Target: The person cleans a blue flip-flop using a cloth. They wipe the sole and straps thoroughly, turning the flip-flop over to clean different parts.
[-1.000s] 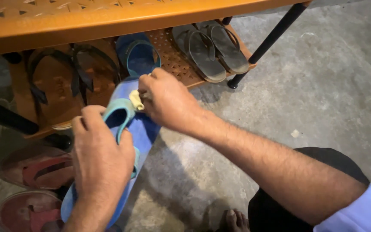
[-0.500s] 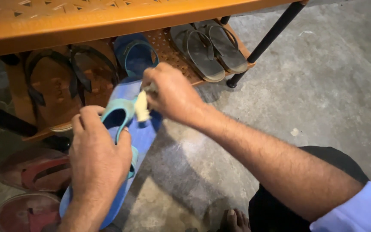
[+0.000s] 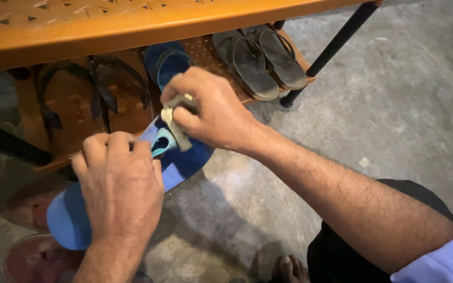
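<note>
Below, my left hand (image 3: 119, 191) grips the blue sandal (image 3: 69, 217) while my right hand (image 3: 211, 112) pinches a cloth (image 3: 176, 128) against its strap (image 3: 162, 142).

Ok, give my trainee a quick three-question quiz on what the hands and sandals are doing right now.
1. True or false: the left hand grips the blue sandal.
2. What does the right hand pinch? A) a brush B) a small pale cloth C) a bare strap
3. What colour is the pair of flip-flops at the right end of the orange shoe rack's lower shelf?

Key
1. True.
2. B: the small pale cloth is pressed near the sandal's teal strap.
3. Grey: the grey flip-flops lie side by side.
</note>
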